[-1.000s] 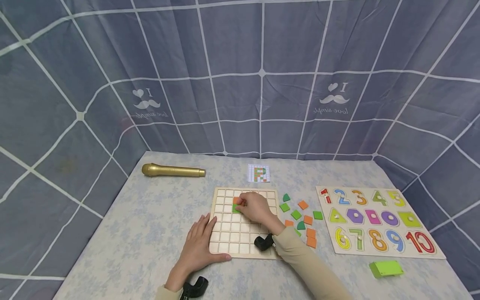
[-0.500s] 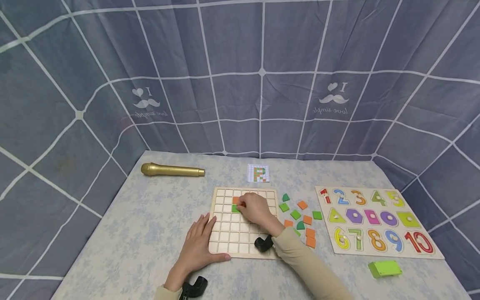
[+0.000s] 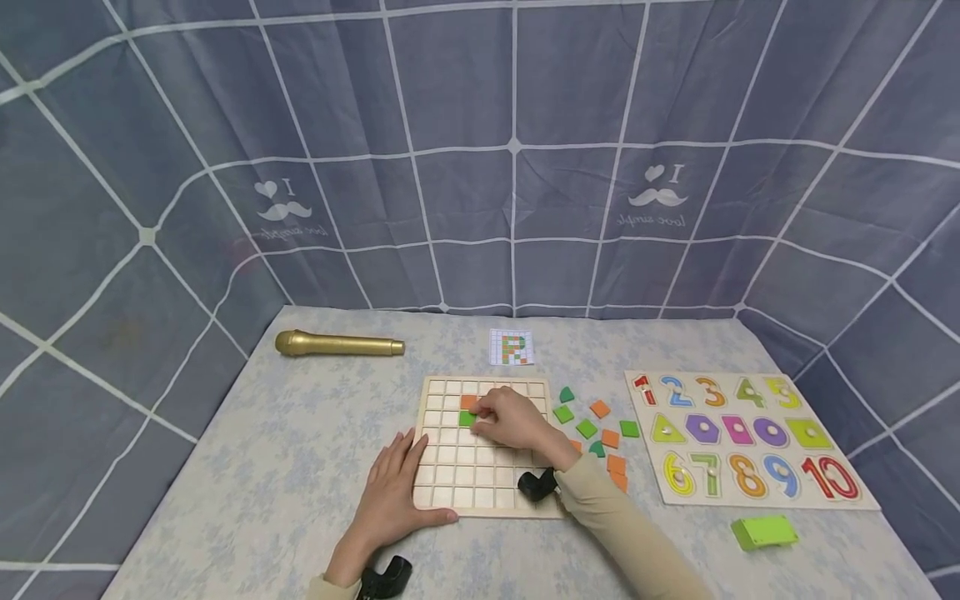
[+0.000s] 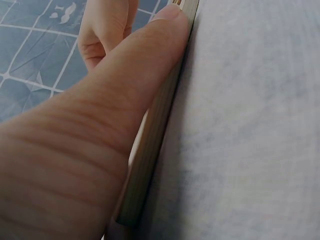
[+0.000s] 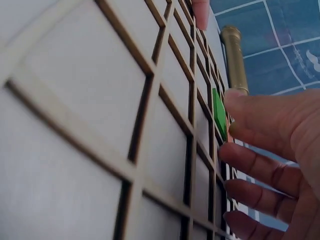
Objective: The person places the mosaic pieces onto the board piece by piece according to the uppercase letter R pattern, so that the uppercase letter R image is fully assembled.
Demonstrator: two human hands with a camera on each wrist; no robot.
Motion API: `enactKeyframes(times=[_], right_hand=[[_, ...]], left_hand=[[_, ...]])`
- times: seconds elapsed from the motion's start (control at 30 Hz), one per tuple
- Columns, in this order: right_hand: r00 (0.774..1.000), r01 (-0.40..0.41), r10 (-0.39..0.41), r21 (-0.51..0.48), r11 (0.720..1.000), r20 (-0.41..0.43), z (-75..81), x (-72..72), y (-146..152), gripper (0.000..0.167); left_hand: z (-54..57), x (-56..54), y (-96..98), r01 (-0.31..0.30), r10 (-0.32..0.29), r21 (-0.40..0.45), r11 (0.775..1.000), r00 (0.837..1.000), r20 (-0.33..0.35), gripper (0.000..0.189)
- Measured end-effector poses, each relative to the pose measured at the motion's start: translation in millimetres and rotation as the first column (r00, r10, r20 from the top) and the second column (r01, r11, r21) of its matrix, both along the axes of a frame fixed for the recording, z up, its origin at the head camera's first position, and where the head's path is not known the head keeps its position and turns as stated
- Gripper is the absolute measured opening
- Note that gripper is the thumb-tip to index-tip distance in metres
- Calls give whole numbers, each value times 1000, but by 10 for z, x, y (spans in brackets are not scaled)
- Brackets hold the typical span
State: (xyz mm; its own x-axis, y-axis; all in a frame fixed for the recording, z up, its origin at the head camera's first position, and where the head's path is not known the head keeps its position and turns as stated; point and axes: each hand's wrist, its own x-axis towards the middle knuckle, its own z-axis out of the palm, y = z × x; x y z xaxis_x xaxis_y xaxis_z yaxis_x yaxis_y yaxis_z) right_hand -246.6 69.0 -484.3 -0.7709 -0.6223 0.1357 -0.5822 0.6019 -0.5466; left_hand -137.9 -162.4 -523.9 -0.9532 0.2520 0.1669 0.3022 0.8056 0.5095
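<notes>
A wooden grid board (image 3: 450,477) lies on the table with an orange square tile (image 3: 468,402) in its upper part and a green square tile (image 3: 467,418) just below. My left hand (image 3: 393,487) rests spread at the board's lower left corner. In the left wrist view its thumb (image 4: 145,55) lies along the board's edge. Over the upper grid is my right hand (image 3: 513,418), its thumb and forefinger right beside the green tile. From the right wrist that green tile (image 5: 219,114) sits in a cell by the fingertips, and the other fingers (image 5: 260,192) are loosely bent.
Loose green and orange tiles (image 3: 611,438) lie right of the board. A pattern card (image 3: 512,347) is behind it, a gold microphone (image 3: 341,344) at back left. Farther right are a number-and-shape puzzle (image 3: 697,483) and a lime green block (image 3: 765,532).
My right thumb and forefinger have come apart beside the green tile, and the right hand has shifted slightly back. The left hand holds its place. The whole head view has shifted slightly.
</notes>
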Motion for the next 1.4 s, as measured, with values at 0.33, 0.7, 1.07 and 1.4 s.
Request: enactKeyframes(times=[0.33, 0.7, 1.07, 1.4], right_hand=[[981, 165, -174, -109, 980, -80, -17, 26, 250, 20], [894, 383, -418, -211, 899, -160, 86, 37, 684, 28], [828, 506, -535, -189, 842, -166, 110, 69, 1077, 31], [773, 623, -630, -98, 776, -80, 74, 102, 1315, 32]], left_hand=[[-8, 19, 4, 0, 0, 9, 1000, 1000, -18, 117], [27, 13, -32, 6, -6, 8, 1000, 1000, -12, 117], [-1, 6, -22, -4, 4, 22, 1000, 1000, -5, 119], [-2, 1, -12, 1, -1, 25, 1000, 1000, 8, 118]])
